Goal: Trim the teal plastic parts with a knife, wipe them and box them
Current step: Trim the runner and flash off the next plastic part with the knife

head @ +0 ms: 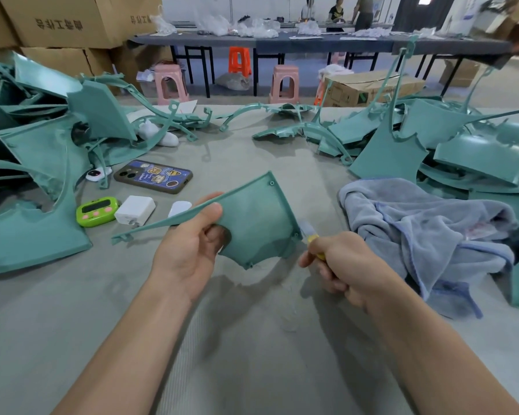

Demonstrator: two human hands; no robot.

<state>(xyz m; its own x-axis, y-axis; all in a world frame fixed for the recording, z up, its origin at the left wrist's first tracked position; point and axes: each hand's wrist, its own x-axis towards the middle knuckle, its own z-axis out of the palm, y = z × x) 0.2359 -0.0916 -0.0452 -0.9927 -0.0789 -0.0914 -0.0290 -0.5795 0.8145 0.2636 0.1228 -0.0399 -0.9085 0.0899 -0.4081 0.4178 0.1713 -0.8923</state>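
My left hand grips a teal plastic part above the middle of the table, thumb on its upper rim, fingers curled behind it. A long thin strip runs from the part toward the lower left. My right hand holds a yellow-handled knife, whose blade sits at the part's lower right corner. A blue-grey cloth lies crumpled just right of my hands. Piles of teal parts fill the left and right sides of the table.
A phone, a green timer, a white charger and a small white case lie left of my hands. Cardboard boxes stand at the back left. Stools, a long table and people are beyond the grey table.
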